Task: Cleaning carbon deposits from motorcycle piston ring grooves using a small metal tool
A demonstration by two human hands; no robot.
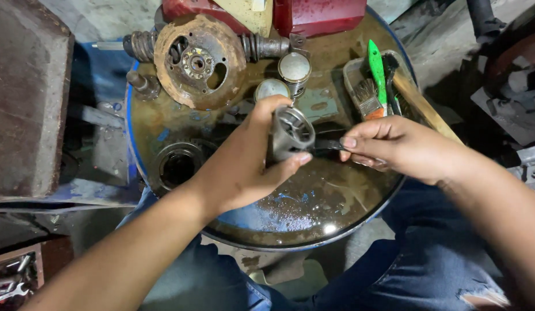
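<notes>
A grey metal piston (291, 133) is gripped in the left hand (244, 164) above an oily blue drum top (313, 201); a dark tool (328, 147) is pinched by the right hand (394, 147) against its side; a rusty flywheel (199, 60) and brushes in a tray (351, 72) are seen behind.

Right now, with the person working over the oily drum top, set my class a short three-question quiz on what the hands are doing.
1. True or false: the left hand holds a grey metal piston.
2. Which item lies in the tray at the drum's far right edge? A) green-handled brush B) hammer C) tape roll
3. Fill in: the right hand pinches a thin black ____ against the piston.

Key: 1 true; 2 A; 3 tool, its exact kind unclear.
</notes>
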